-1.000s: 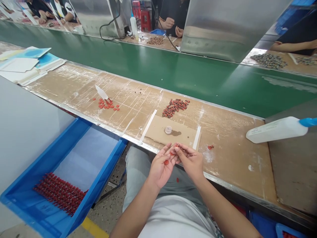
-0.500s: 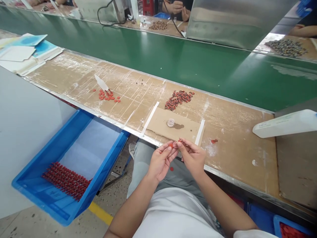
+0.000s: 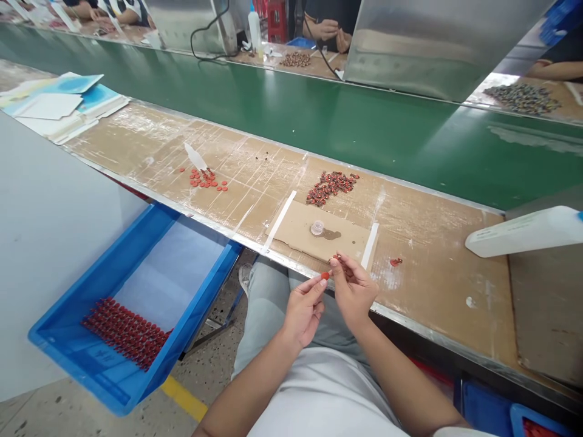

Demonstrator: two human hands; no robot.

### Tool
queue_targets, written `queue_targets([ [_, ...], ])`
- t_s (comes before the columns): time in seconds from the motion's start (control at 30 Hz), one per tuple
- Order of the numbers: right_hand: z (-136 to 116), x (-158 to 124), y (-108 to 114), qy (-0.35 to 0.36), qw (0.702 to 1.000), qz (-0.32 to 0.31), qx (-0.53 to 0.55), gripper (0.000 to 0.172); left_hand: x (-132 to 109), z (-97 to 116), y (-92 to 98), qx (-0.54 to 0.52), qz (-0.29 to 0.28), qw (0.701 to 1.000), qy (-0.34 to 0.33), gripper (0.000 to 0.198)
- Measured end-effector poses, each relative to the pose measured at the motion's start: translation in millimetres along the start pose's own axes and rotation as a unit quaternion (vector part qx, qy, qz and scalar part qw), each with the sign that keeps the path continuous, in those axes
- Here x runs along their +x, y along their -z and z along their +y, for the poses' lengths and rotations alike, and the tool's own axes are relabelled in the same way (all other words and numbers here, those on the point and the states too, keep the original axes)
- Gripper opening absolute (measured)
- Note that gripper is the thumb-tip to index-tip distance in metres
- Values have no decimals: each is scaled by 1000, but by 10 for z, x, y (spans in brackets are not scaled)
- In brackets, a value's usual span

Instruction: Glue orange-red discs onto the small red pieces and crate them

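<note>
Between its thumb and fingertips my left hand [image 3: 304, 306] pinches a small red disc [image 3: 325, 275]. Just to the right, my right hand [image 3: 353, 288] grips a small red and dark piece [image 3: 336, 258] at its fingertips. Both hands are over the table's front edge. Beyond them a small clear cup [image 3: 317, 228] stands on a taped cardboard piece [image 3: 300, 209], beside a dark stain. A pile of red and dark pieces [image 3: 330, 187] lies behind the cardboard. Red discs [image 3: 204, 179] lie to the left, near a white pointed strip [image 3: 195, 157].
A blue bin [image 3: 182, 303] with rows of red pieces is at lower left. A white bottle [image 3: 523, 232] lies at right, near a small red piece [image 3: 396, 262]. A green belt [image 3: 273, 100] runs behind; a person's hands [image 3: 336, 35] are across it.
My hands have moved slightly apart, with the red disc now clearly visible in my left fingertips. The red spot seen below my hands earlier no longer shows. The view has shifted slightly.
</note>
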State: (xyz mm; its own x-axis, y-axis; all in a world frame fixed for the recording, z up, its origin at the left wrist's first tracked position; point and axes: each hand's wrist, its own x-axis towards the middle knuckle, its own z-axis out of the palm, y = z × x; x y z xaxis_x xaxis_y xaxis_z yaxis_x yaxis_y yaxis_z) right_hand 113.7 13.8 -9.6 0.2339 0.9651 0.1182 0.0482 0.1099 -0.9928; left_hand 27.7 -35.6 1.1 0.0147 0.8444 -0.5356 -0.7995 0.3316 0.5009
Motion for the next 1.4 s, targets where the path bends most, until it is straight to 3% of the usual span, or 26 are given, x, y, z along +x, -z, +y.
queue_targets([
  [0.23,-47,20,-2,-13,1000,-2,-6,31,-6,-121,-42,66,15,997,-45,32],
  [0.47,6,38,61,80,993,9,-90,32,-18,-120,-10,146,21,986,-72,34],
  [0.57,13,41,68,85,993,10,-80,31,-32,-38,47,191,4,979,-69,39],
  [0.67,-9,58,76,51,998,14,-35,32,-11,52,236,287,-3,954,-84,45],
  [0.77,-40,84,109,13,1000,22,3,34,59,29,540,471,-30,875,-107,36],
  [0.9,-68,107,166,-28,999,31,26,35,186,-214,872,514,-28,852,-96,28],
  [1.0,-88,119,187,-49,997,39,51,34,256,-397,963,509,-29,855,-96,22],
  [1.13,-128,136,194,-62,994,41,78,35,260,-493,960,462,-45,881,-93,18],
  [1.27,-194,138,203,-70,994,42,75,35,165,-465,889,369,-72,925,-52,29],
  [1.4,-270,122,198,-40,997,19,69,29,33,-325,685,261,-92,961,-14,28],
])
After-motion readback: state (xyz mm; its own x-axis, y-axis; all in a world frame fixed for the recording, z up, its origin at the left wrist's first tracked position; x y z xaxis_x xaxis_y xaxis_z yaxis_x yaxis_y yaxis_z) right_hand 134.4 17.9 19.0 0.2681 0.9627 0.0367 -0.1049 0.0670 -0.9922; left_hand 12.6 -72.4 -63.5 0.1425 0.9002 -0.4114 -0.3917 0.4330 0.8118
